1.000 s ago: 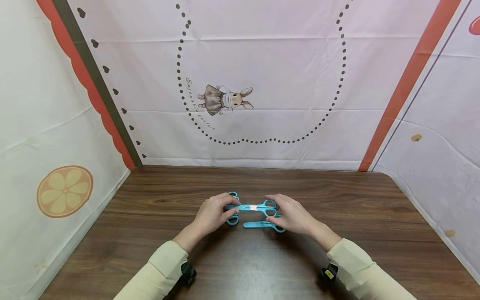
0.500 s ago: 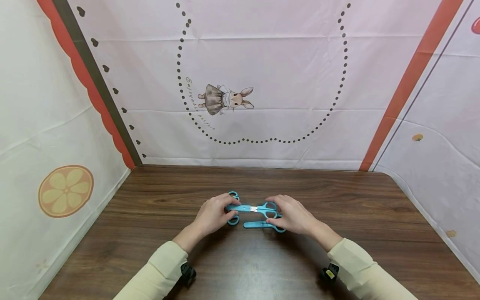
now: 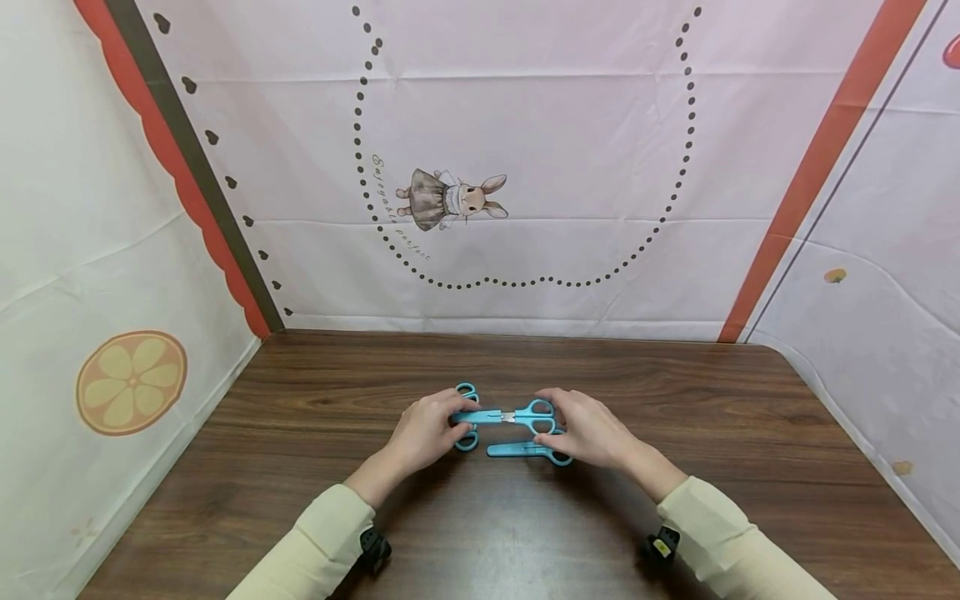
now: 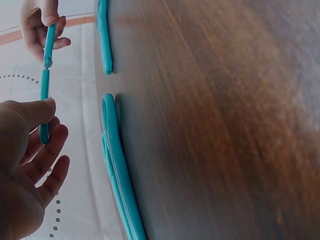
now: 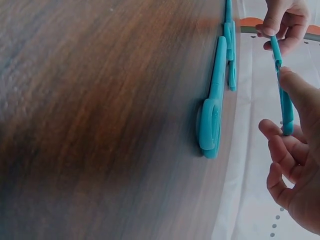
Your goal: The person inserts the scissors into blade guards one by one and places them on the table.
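Note:
Above the table, a pair of light-blue scissors (image 3: 522,416) spans the gap between my hands, level and crosswise. My left hand (image 3: 425,427) pinches its blue blade cover (image 3: 487,417) between thumb and fingers. At the finger loops, my right hand (image 3: 592,429) grips the handles, thumb on one edge and fingers on the other. A short silver stretch of blade shows between cover and handles. In the left wrist view the cover (image 4: 44,85) and the handle (image 4: 49,42) lie nearly in line. Under the right hand rests another covered pair of blue scissors (image 3: 513,450), loops to the right.
More blue scissor loops (image 3: 467,442) lie on the dark wooden table (image 3: 480,525) beneath the left hand, which hides part of them. Printed white cloth (image 3: 585,167) hangs behind and at both sides. Each wrist carries a small black camera (image 3: 375,550).
The right hand has shifted very slightly to the right with the handles. The exposed blade stretch looks a little narrower from edge to edge. The left hand stays nearly still.

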The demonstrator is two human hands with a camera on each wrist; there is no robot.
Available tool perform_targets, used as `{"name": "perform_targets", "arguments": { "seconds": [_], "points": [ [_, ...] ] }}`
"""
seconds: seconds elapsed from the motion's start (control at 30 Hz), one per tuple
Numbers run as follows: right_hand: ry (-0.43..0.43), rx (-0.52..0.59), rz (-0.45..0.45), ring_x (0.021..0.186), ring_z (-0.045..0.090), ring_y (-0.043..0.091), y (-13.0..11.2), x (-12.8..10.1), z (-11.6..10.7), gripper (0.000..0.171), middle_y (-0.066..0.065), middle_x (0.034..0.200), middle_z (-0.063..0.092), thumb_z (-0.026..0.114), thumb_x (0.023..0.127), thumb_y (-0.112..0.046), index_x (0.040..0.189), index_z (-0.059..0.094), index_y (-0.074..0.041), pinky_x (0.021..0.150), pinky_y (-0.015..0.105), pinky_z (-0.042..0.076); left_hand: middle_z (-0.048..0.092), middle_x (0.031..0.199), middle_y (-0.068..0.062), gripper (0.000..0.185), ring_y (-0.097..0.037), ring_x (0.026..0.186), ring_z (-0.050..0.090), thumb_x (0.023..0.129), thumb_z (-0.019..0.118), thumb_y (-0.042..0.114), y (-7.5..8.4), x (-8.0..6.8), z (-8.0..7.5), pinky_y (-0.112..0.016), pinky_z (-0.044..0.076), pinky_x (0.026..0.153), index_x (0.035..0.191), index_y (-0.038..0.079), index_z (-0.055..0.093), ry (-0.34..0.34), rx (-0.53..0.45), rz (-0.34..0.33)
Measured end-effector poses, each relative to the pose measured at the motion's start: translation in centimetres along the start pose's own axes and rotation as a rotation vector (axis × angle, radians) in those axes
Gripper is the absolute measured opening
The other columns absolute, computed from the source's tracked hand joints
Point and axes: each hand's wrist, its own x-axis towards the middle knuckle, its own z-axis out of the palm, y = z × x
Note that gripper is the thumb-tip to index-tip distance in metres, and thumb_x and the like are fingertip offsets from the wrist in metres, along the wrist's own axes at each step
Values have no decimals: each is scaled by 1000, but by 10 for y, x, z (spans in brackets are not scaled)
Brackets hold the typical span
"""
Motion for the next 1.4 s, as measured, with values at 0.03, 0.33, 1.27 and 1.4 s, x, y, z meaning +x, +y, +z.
{"name": "perform_targets", "arguments": {
  "seconds": [0.03, 0.33, 1.27, 1.4],
  "points": [
    [1, -2, 6, 60, 42, 1, 0, 0, 0, 57, -6, 72, 54, 73, 77, -36, 124, 52, -11, 50, 18, 35, 62, 96, 8, 25, -1, 65, 48, 82, 70, 18, 0, 0, 0, -18, 39, 55, 106, 19, 68, 2, -1, 0],
    [16, -18, 8, 56, 39, 0, 0, -1, -1, 56, -6, 72, 52, 71, 79, -37, 124, 52, -9, 48, 18, 33, 61, 88, 9, 22, -4, 64, 52, 79, 73, 20, -1, -1, 0, -18, 39, 54, 101, 21, 68, 14, -8, -1],
    [64, -10, 13, 61, 44, 0, -1, -1, 0, 55, -6, 75, 55, 72, 79, -33, 125, 52, -10, 52, 18, 37, 55, 69, 19, 20, 5, 55, 45, 76, 74, 35, -6, 1, -5, -16, 37, 49, 89, 23, 66, 19, 47, -31],
    [70, -1, 19, 61, 44, 0, -1, 0, -1, 56, -8, 73, 54, 72, 79, -33, 125, 52, -10, 52, 18, 37, 50, 65, 19, 20, 3, 54, 42, 76, 73, 37, -6, 0, -6, -17, 35, 48, 88, 24, 66, 18, 60, -33]
  ]
}}
